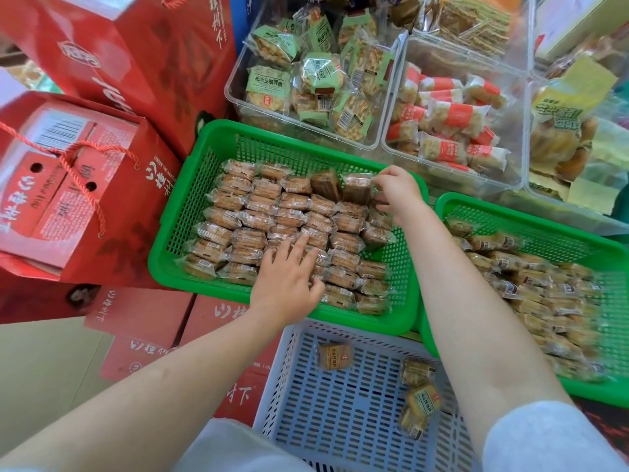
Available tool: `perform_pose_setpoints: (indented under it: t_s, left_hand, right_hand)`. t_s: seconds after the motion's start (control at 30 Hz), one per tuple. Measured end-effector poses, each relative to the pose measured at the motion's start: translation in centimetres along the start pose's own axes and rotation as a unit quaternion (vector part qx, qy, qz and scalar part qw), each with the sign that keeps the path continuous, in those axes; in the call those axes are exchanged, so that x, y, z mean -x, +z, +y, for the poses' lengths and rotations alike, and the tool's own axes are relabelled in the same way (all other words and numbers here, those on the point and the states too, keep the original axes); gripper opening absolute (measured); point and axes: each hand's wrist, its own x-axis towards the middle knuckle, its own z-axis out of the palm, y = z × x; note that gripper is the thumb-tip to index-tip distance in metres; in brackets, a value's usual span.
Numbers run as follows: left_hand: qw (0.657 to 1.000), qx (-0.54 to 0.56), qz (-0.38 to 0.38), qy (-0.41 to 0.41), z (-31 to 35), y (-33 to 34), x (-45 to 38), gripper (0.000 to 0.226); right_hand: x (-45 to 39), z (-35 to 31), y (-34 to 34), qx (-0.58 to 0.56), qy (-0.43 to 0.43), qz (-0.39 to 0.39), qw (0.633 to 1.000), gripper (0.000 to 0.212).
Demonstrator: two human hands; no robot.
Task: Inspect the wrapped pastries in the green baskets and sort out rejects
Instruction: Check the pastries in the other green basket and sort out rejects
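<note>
right hand (396,192) pinches a wrapped pastry (357,188) in the green basket (190,199).

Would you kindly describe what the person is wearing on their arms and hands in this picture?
Both forearms are bare, with pale grey-white sleeves pushed up near the elbows. The left hand and right hand are bare too: no gloves, rings, watch or bracelets are visible.

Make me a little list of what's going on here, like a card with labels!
place: shop corner with red boxes
left basket: rows of wrapped pastries
right basket: more pastries
grey basket: a few pastries inside
left hand: fingers resting on pastries, near side
right hand: pinching a pastry, far side
clear bins: other snacks
</note>
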Motion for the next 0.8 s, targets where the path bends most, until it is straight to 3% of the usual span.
perform_pose_setpoints:
  t_s: [0.27,0.53,0.63,0.73,0.8]
  left_hand:
    - [1.0,0.001,-0.002,0.0,0.1,-0.1,0.1,0.065]
    - [1.0,-0.001,0.001,0.001,0.1,-0.2,0.1,0.064]
    - [1.0,-0.001,0.003,-0.001,0.1,-0.2,0.2,0.064]
    - [1.0,-0.002,0.005,0.0,0.1,-0.2,0.1,0.064]
    - [1.0,-0.001,0.008,-0.001,0.2,-0.2,0.1,0.063]
  right_hand:
    - [0.7,-0.3,-0.1,-0.149,0.048,-0.027,0.987,0.012]
    - [0.2,0.2,-0.7,-0.297,0.149,0.039,0.942,0.009]
    - [0.2,0.0,0.1,-0.244,0.111,0.049,0.962,0.016]
    - [1.0,-0.5,2.6,-0.079,0.008,0.046,0.996,0.013]
    - [1.7,-0.7,4.2,0.015,-0.061,0.056,0.996,0.012]
